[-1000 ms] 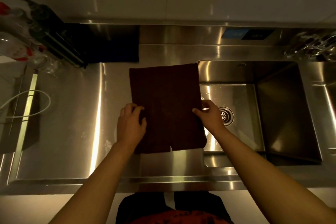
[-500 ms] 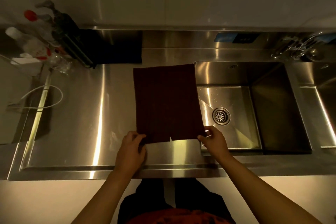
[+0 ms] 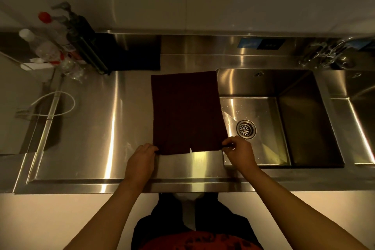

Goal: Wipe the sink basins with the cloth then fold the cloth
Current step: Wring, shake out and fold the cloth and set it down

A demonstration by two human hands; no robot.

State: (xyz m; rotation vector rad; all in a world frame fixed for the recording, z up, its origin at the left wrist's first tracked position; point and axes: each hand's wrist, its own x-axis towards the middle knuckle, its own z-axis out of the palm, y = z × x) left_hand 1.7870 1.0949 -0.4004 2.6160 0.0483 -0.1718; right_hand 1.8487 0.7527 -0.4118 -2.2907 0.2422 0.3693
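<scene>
- Left hand (image 3: 140,161): fingers curled onto the near left corner of the cloth (image 3: 187,112), apparently pinching it; the thumb is hidden, so the grip is inferred from the curl.
- Right hand (image 3: 239,153): fingertips closed in a pinch on the near right corner. With both near corners taken, the hands appear placed to lift that edge and carry it over for a fold.
- Cloth: dark, rectangular, lying flat on the steel counter (image 3: 91,138), its right edge along or slightly over the rim of the sink basin (image 3: 304,148). Spreading it flat on the counter gives a firm surface for square folding.
- Sink basin: just right of the cloth, with a round drain (image 3: 246,129) and scattered droplets on its floor, which suggests the wiping step is done.
- Second basin (image 3: 365,107): only partly in view at far right.
- Bottles (image 3: 52,46): grouped at the far left corner, well apart from the cloth.
- Faucet (image 3: 328,53): behind the basins, far right.
</scene>
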